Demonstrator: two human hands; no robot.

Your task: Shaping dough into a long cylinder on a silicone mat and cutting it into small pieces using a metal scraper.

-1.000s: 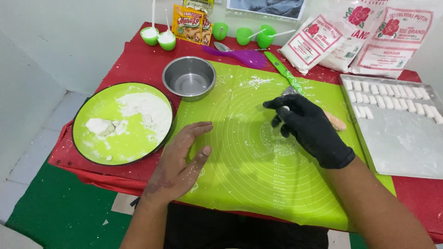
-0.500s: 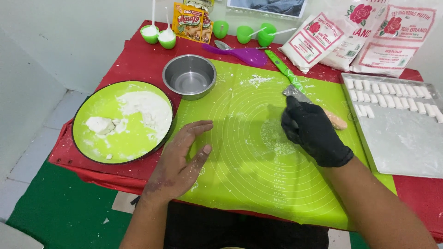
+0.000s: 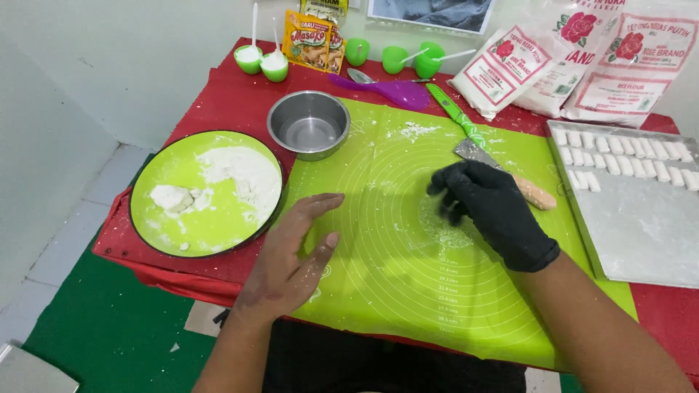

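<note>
Black-gloved right hand (image 3: 495,211), fingers curled together over the dough roll (image 3: 534,193) mid-frame; bare left hand (image 3: 295,255) flat, fingers spread, steadying the mat (image 3: 408,269); press lightly, evenly.

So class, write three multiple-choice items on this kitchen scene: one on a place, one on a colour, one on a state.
1. Where is the steel bowl?
A. On the tray
B. At the mat's far left corner, beside the plate
C. On the floor

2. What colour is the glove on the right hand?
A. Black
B. White
C. Blue

3. How is the left hand?
A. Gripping a spoon
B. Clenched in a fist
C. Open, flat on the mat

Answers: B, it sits next to the green plate; A, plainly black; C, fingers spread, holding nothing.
</note>
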